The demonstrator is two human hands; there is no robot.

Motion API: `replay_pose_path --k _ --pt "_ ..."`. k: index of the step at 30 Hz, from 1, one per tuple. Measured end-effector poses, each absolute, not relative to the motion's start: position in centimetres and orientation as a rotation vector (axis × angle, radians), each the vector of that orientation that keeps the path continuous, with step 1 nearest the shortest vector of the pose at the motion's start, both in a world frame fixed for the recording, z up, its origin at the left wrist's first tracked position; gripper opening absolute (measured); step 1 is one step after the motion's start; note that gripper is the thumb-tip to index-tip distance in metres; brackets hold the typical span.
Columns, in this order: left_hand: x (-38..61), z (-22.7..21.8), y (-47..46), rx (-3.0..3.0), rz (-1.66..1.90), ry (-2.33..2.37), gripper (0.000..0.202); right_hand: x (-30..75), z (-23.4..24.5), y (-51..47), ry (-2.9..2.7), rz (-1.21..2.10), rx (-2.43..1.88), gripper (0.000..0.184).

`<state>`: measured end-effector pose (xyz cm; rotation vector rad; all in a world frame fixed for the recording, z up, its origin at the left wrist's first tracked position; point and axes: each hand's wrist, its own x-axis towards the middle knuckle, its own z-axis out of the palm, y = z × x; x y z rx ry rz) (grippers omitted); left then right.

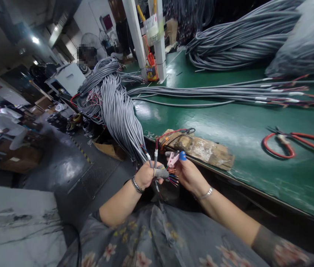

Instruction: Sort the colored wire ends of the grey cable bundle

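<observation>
My left hand [145, 175], with a grey covering on its thumb, is closed around grey cables [156, 157] with white bands near their ends. Thin coloured wires [173, 178] fan out from a cable end beside that thumb, toward my other hand. My right hand [189, 174], a blue cover on one fingertip, pinches a small pink plastic tool [173, 159] just above these wires. The tool's exact kind is unclear. A thick bundle of grey cables [122, 107] hangs over the bench edge beyond my left hand.
On the green bench [246, 129] lie a worn wooden block [204, 148], red-handled pliers [279, 142] and a row of grey cables [201, 92] with bared ends. Behind them are a large cable coil [240, 40] and a white post [161, 44]. An open cardboard box [108, 150] sits below.
</observation>
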<state>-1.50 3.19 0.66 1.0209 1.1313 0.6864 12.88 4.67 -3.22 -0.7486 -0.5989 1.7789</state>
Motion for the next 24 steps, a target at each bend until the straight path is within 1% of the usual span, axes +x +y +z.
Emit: replay_pose_path --k 5,10,14,18,21,24 --pt "-1.4 0.6 3.3 1.072 0.651 1.144 0.036 12.6 -3.0 4.7 -0.485 1.798 -0.692 0.042" --pt "-1.3 0.5 3.2 1.099 0.640 1.171 0.036 12.6 -2.7 4.5 -0.445 1.823 -0.698 0.049" --pt "-1.4 0.9 2.6 1.101 0.653 1.177 0.038 13.2 -2.4 4.1 -0.460 1.959 -0.638 0.052" --pt "-1.6 1.2 1.4 1.148 0.712 1.203 0.038 13.6 -2.5 3.9 -0.530 1.994 -0.637 0.043" --pt "-1.6 1.2 0.8 1.192 0.785 1.233 0.038 13.5 -2.6 3.9 -0.531 1.914 -0.682 0.035" --pt "-1.3 0.9 0.6 1.182 0.847 1.266 0.037 13.2 -2.7 4.0 -0.532 1.837 -0.713 0.033"
